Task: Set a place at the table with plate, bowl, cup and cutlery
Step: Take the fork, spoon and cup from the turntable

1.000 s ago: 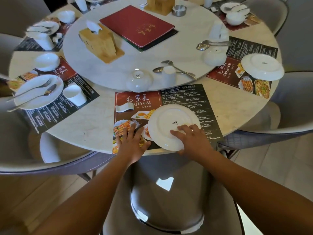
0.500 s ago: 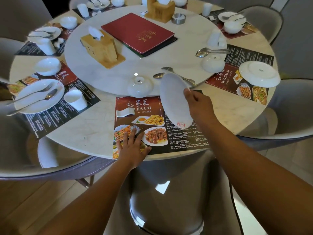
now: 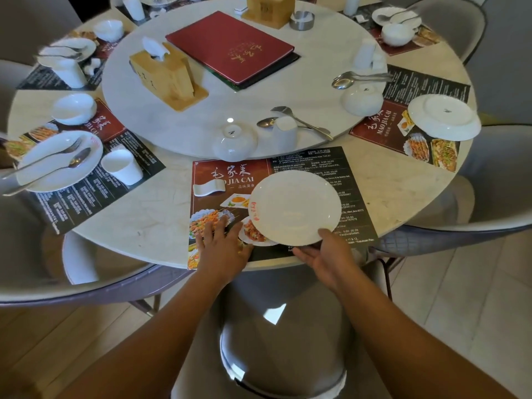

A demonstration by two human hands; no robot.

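A white plate (image 3: 293, 207) lies face up on the printed placemat (image 3: 311, 159) at the table's near edge. My right hand (image 3: 328, 254) holds its near rim, thumb on top and fingers beneath. My left hand (image 3: 220, 243) rests flat on the placemat's left part, fingers spread. Just beyond the mat, on the turntable's edge, an upturned white bowl (image 3: 234, 142) and an upturned white cup (image 3: 285, 133) stand side by side. A fork (image 3: 302, 120) and a spoon (image 3: 266, 122) lie behind the cup.
The marble turntable (image 3: 230, 90) carries a wooden tissue box (image 3: 164, 76) and a red menu (image 3: 230, 44). A laid place with plate and cutlery (image 3: 57, 162) is at the left, an upturned plate (image 3: 443, 116) at the right. A chair back (image 3: 285, 326) stands below my hands.
My right hand lifted the upside-down plate, turned it over and brought it back down face up on the placemat. My left hand stayed pressed on the mat.
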